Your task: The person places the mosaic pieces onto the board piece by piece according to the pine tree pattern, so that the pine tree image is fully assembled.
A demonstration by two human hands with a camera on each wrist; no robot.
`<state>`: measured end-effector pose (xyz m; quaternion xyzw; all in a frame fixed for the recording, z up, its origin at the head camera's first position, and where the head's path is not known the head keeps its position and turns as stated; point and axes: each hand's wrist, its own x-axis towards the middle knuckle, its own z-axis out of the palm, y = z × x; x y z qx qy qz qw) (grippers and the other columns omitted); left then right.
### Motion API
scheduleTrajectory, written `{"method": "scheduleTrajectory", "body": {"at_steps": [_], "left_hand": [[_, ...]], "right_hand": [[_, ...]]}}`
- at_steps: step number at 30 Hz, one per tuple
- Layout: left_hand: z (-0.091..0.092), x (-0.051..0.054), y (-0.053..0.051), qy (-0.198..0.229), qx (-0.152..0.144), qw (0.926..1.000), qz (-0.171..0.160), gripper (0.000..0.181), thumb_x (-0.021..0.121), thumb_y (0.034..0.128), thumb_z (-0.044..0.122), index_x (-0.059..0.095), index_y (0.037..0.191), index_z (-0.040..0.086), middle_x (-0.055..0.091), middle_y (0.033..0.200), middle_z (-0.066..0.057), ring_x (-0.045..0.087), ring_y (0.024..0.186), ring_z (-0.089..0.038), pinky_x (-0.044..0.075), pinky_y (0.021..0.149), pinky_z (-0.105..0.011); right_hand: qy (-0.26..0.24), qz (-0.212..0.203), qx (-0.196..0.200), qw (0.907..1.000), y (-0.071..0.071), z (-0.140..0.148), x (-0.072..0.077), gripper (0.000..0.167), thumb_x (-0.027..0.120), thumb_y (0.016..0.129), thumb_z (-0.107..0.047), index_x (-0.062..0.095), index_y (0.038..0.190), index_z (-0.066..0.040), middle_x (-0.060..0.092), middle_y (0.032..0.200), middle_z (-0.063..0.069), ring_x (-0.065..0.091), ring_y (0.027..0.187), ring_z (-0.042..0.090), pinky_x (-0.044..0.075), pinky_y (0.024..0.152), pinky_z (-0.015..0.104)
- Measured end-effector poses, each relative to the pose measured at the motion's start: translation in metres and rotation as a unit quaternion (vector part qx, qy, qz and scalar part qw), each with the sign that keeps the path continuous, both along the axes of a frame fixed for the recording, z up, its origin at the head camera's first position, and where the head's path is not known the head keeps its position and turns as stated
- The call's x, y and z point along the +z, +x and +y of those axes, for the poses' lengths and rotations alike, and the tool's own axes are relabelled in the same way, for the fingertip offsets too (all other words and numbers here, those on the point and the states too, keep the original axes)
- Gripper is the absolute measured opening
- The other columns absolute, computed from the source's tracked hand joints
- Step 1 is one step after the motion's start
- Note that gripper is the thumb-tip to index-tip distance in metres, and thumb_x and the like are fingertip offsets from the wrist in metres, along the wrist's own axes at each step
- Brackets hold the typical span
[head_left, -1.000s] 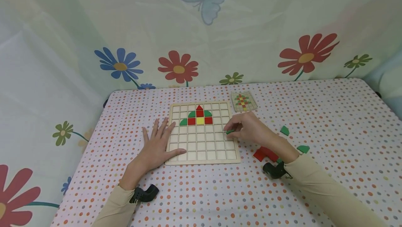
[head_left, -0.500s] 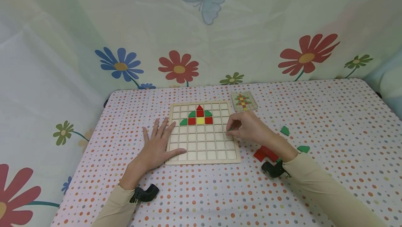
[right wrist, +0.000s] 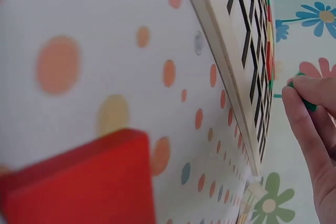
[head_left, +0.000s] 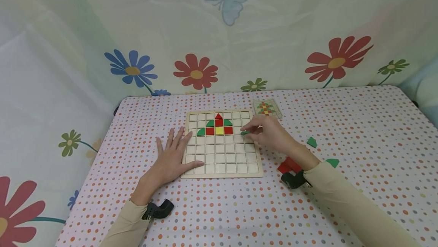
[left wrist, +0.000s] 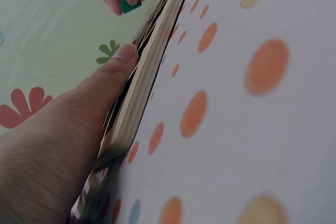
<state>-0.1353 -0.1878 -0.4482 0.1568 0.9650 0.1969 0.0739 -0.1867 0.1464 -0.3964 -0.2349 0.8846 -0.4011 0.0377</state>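
Note:
A wooden grid board [head_left: 220, 159] lies on the table. My left hand [head_left: 170, 163] rests on its left edge, fingers spread and straight; the left wrist view shows the thumb [left wrist: 113, 72] along the near rim. Between thumb and fingers, my right hand [head_left: 268, 133] pinches a small green tile [head_left: 245, 133] over the board's right-hand columns. Its exact shape is partly covered by the fingers. In the board's upper rows sit a red triangle [head_left: 219, 116], red squares [head_left: 228, 130], a yellow square [head_left: 219, 130] and rounded green tiles [head_left: 201, 132].
A pattern card [head_left: 268, 107] with a tree-like design lies behind the board's right corner. Loose red tiles [head_left: 288, 164] lie under my right forearm, beside a green tile [head_left: 311, 142] and another green tile [head_left: 332, 162]. A flowered curtain [head_left: 284, 49] hangs behind the table.
My right hand has moved slightly away from me and to the left with the green tile, which shows more clearly than half a second ago. My left hand stays in place.

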Motion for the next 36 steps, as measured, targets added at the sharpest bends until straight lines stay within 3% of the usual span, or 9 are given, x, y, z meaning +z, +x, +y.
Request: {"method": "scheduleTrajectory", "body": {"at_steps": [8,16,25,30,36], "left_hand": [[0.000,0.001,0.001,0.007,-0.003,1.0000,0.005,0.107,0.068,0.0883,0.070,0.023,0.168,0.015,0.003,0.176,-0.012,-0.011,0.160,-0.041,-0.015,0.113,-0.078],[0.001,0.002,0.001,0.004,0.000,1.0000,0.003,0.107,0.066,0.0887,0.072,0.022,0.169,0.016,0.003,0.176,-0.011,-0.011,0.160,-0.040,-0.015,0.114,-0.077],[0.000,0.000,0.001,0.005,-0.003,1.0000,0.007,0.108,0.068,0.0880,0.070,0.023,0.168,0.014,0.004,0.176,-0.013,-0.010,0.160,-0.042,-0.014,0.113,-0.079],[0.000,-0.001,0.001,0.002,-0.003,1.0000,0.007,0.108,0.068,0.0884,0.070,0.021,0.169,0.015,0.003,0.176,-0.012,-0.011,0.160,-0.041,-0.015,0.114,-0.078],[0.001,0.001,0.001,0.007,-0.003,0.9999,0.011,0.107,0.070,0.0882,0.068,0.023,0.168,0.014,0.005,0.176,-0.014,-0.009,0.160,-0.042,-0.013,0.114,-0.079]], "right_hand": [[0.004,-0.029,-0.007,0.9995,-0.009,-0.003,-0.002,0.020,0.078,0.088,0.007,0.080,0.108,0.002,0.065,0.089,0.006,0.064,0.086,0.020,0.057,0.074,0.022],[0.008,-0.029,-0.004,0.9995,-0.015,-0.009,0.000,0.010,0.080,0.089,0.003,0.081,0.098,0.000,0.077,0.094,0.007,0.069,0.086,0.021,0.060,0.081,0.037],[0.000,-0.016,-0.019,0.9997,-0.025,-0.017,-0.005,0.012,0.081,0.087,0.007,0.083,0.096,0.000,0.078,0.097,0.012,0.072,0.091,0.027,0.060,0.083,0.041],[-0.011,-0.028,-0.020,0.9993,-0.028,-0.021,-0.010,0.014,0.082,0.085,0.007,0.081,0.098,0.002,0.079,0.096,0.015,0.074,0.087,0.027,0.061,0.081,0.041],[-0.011,-0.011,-0.019,0.9997,-0.030,-0.024,-0.011,0.015,0.082,0.084,0.008,0.081,0.099,0.003,0.079,0.096,0.016,0.074,0.085,0.027,0.061,0.078,0.041]]}}
